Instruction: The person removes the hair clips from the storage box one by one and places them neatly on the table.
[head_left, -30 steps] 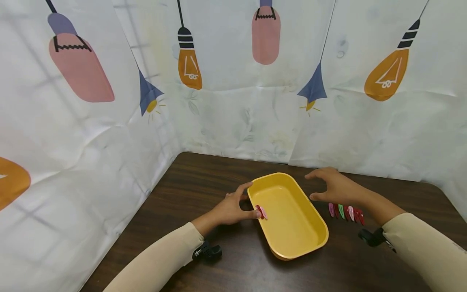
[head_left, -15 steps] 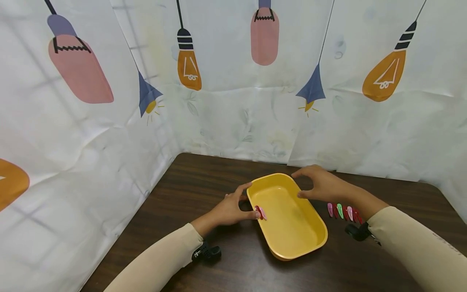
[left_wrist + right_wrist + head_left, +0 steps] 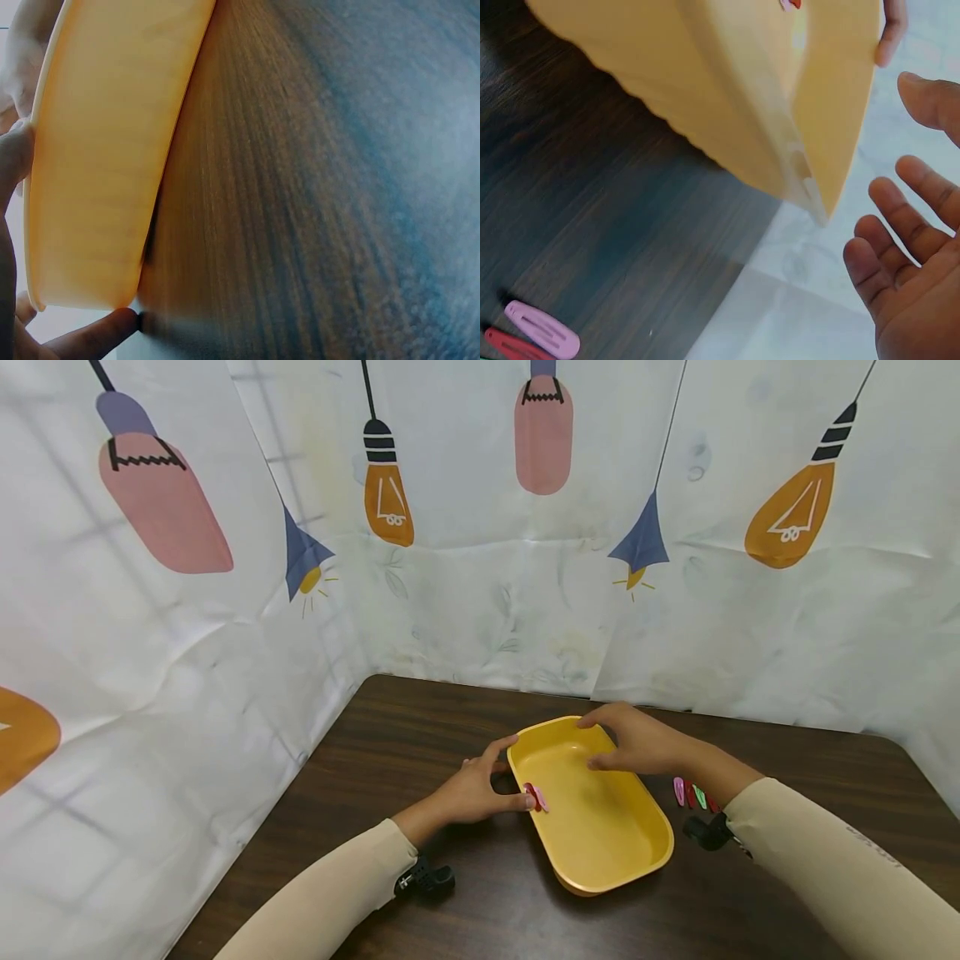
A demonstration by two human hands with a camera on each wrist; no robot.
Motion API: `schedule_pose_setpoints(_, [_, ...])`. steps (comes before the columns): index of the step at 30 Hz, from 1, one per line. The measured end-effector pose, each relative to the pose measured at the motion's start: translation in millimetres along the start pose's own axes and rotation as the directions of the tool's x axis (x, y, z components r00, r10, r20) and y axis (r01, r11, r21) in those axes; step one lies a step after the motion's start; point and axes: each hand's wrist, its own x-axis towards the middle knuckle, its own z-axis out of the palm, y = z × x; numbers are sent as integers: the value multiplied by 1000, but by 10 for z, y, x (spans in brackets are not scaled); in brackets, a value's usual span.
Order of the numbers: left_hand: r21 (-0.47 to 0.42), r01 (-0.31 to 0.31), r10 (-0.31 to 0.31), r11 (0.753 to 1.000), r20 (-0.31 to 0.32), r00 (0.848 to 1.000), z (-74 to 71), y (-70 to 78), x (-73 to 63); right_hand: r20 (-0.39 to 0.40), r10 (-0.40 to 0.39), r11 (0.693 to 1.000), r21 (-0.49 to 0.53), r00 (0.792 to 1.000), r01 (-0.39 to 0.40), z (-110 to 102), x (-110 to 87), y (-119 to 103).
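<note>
Left sleeve (image 3: 322, 893): cream, plain, long, smooth cloth, fairly snug to the forearm, ending at the wrist. Right sleeve (image 3: 840, 872): same cream; a short line of small dark marking (image 3: 873, 846) along the forearm, too small to read. Left wrist unit (image 3: 424, 878): black, compact, rounded lobe, small pale glints near the cuff. Right wrist unit (image 3: 707, 832): black, rounded, of like build, light detail beside the cuff. Left grip (image 3: 472, 793) and right grip (image 3: 637, 743): both bare.

Right hand (image 3: 643, 742) leftward (nearer tray (image 3: 607, 835))
</note>
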Motion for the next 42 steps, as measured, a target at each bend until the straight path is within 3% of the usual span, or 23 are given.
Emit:
schedule_pose_setpoints(25, [0,-16,16,1000,17,1000,-5,6,-1,49,-47,999,-25,998,49,68,241,-173])
schedule_pose_setpoints(42, [-8,-29,29,1000,24,999,-1,-28,6,120,-104,995,5,987,104,365,422,-264])
